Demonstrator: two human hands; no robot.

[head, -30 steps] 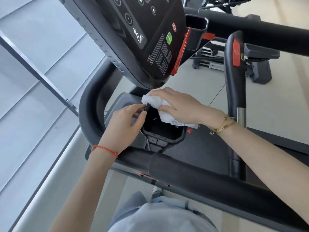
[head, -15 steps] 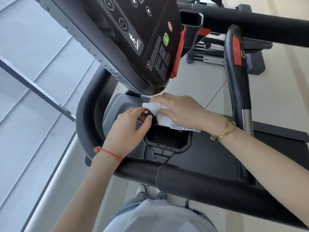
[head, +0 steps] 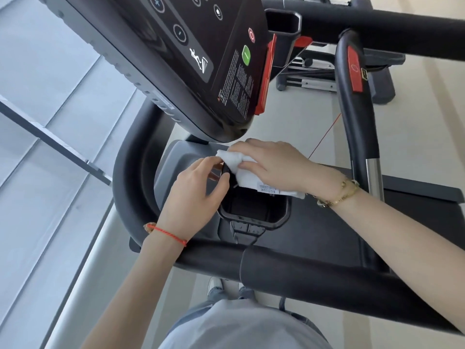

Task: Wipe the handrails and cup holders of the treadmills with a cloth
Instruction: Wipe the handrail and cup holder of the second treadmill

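The console overhangs the cup holder from above, the black handrail bars its near side, leaving open access from the right.

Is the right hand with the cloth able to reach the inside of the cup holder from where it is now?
Probably yes: the right hand presses the cloth on the cup holder rim, and the opening below looks unobstructed.

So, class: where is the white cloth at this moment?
In the head view, the white cloth lies near centre, under the right hand, on the far rim of the cup holder, just below the console.
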